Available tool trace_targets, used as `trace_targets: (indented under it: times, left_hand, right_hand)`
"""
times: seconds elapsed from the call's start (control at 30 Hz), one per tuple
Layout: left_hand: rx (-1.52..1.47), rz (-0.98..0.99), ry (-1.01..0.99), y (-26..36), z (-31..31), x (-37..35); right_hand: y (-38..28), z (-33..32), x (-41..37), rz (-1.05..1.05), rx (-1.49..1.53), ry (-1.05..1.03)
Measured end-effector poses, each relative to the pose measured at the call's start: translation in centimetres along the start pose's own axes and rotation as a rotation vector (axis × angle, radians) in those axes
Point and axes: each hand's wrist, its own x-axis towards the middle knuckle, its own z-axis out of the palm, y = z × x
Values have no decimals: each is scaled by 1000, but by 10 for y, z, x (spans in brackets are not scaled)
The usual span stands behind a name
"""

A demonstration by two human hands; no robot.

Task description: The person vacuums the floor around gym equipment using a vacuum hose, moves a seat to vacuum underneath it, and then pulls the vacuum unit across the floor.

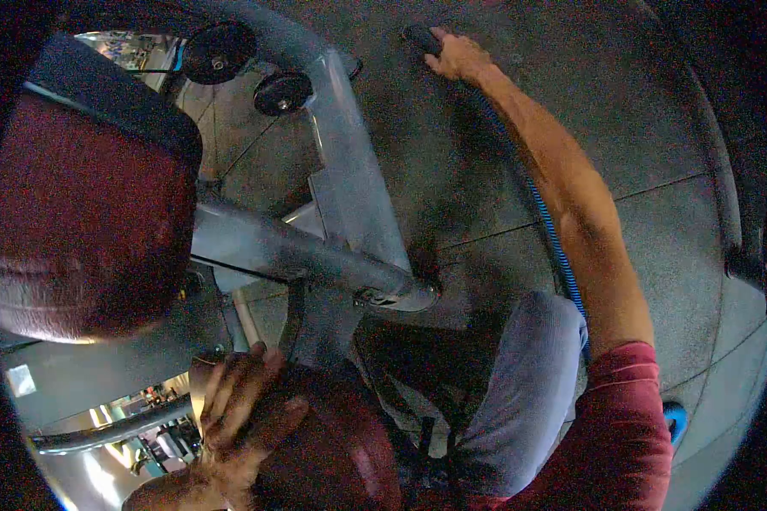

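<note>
My right hand [460,58] reaches far out over the dark floor. Its fingers are closed on a black hose nozzle [419,38], held low by the floor. A blue ribbed hose [547,223] runs along under my right forearm toward that hand; where it meets the nozzle is hidden. My left hand [240,417] is open with fingers spread, at the edge of a dark red padded seat [341,434]. Whether the palm presses on the pad is hard to tell.
A grey tubular gym machine frame [354,162] stands left of my right arm, with black pulleys [219,53] and cables. A large dark red pad [89,204] fills the left. My bent knee [528,366] is in grey trousers. Dark floor tiles [656,145] lie at right.
</note>
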Motion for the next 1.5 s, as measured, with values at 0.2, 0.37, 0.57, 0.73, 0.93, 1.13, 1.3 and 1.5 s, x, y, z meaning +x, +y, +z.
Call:
trace_targets:
  times: [0.2,0.37,0.57,0.73,0.93,1.13,1.3,1.5]
  left_hand:
    - [-21,11,-46,-1,-4,3]
    - [-74,-50,-146,13,-16,15]
    - [-123,-97,-276,16,-13,23]
    - [-178,-49,-212,12,15,28]
    - [-67,17,-83,14,44,25]
    - [7,20,92,33,48,17]
    - [-70,113,298,33,69,12]
    - [-298,260,479,23,87,10]
  right_hand:
    - [94,-59,-10,154,-81,84]
    - [105,-81,-59,221,-78,85]
    - [51,-23,-142,-16,106,-3]
    - [4,15,-203,-52,93,-207]
    - [-10,-1,-235,38,73,-447]
    - [-3,-21,-288,-115,-32,-423]
    - [-19,-59,-312,-220,-25,-739]
    - [-34,-98,-374,-119,-46,-855]
